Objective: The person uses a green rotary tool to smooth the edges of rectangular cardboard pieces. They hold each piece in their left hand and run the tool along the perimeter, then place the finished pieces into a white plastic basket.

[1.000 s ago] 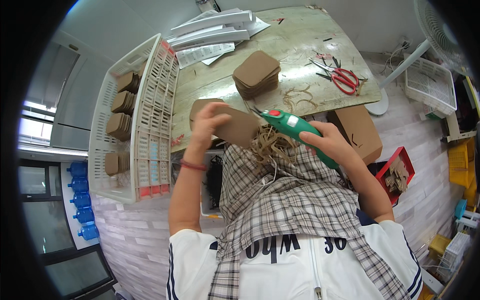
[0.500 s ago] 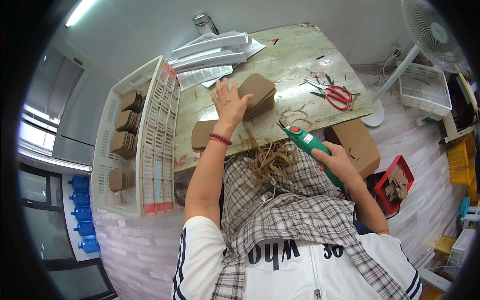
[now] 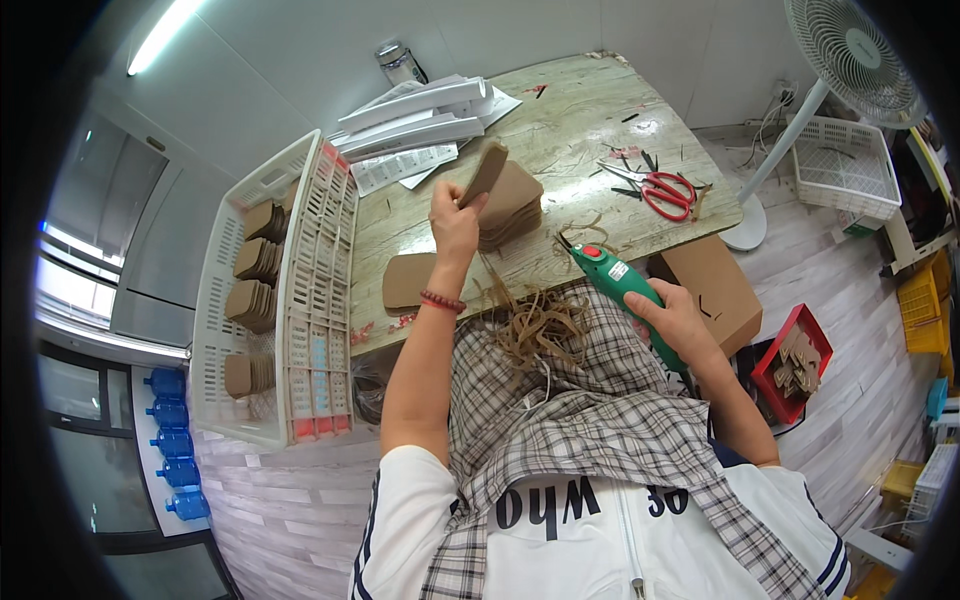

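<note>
Between the fingers of my left hand (image 3: 456, 222) is a thin brown rounded panel (image 3: 484, 172), tilted up above the table. Just right of it lies a stack of similar brown panels (image 3: 515, 200). Another brown panel (image 3: 408, 280) rests at the table's near left edge, close to my left wrist. My right hand (image 3: 672, 322) is wrapped round a green electric cutter (image 3: 618, 280) with a red button and a dark tip pointing at the table edge. Curly brown trimmings (image 3: 540, 325) lie in a heap on my checked apron (image 3: 560, 425).
A white plastic crate (image 3: 318, 290) with several stacks of brown panels stands left. Papers (image 3: 430, 120) and a jar (image 3: 400, 64) sit at the back. Red-handled scissors (image 3: 668, 195) lie at right. A cardboard box (image 3: 710, 295), a red tray (image 3: 793, 365) and a fan (image 3: 835, 90) stand right.
My left hand has closed on a panel and tilted it up off the stack; before, it was spread open beside the stack. The right hand and cutter have barely moved.
</note>
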### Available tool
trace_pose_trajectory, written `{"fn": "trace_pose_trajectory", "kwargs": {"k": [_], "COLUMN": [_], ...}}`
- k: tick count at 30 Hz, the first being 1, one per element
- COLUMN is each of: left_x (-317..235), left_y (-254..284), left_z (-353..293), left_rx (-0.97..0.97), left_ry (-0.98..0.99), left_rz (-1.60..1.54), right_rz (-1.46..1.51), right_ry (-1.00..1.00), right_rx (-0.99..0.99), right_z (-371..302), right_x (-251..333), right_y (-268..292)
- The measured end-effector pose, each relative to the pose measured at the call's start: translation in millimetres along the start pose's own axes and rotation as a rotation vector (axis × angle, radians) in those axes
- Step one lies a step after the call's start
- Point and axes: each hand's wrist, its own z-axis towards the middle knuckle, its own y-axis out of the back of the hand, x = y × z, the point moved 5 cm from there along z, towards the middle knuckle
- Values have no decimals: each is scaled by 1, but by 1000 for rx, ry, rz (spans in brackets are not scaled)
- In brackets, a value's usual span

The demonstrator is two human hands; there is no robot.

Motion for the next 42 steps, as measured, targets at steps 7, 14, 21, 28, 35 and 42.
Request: {"fn": "trace_pose_trajectory", "kwargs": {"k": [7,14,21,28,35,42], "left_x": [-35,-37,-32,-42,-42,-32], "left_y": [-13,-42,-56,-64,-74,-70], "left_z": [-51,-71,-78,-94,-116,-127], "left_rx": [-134,-159,-189,-77,2,101], "left_ry": [313,418,452,412,453,387], "left_rz": [-1361,-1765,-1765,-1706,-1634,-1499], "right_rz": [46,74,100,102,70,60], "right_ry": [77,85,94,109,93,92], "right_rx": [-65,-40,-66,-96,-131,-97], "right_z": [0,-7,-8,-8,-5,-5], "right_x": [32,47,45,52,61,65], "right_y": [-12,-22,-21,-17,-13,-7]}}
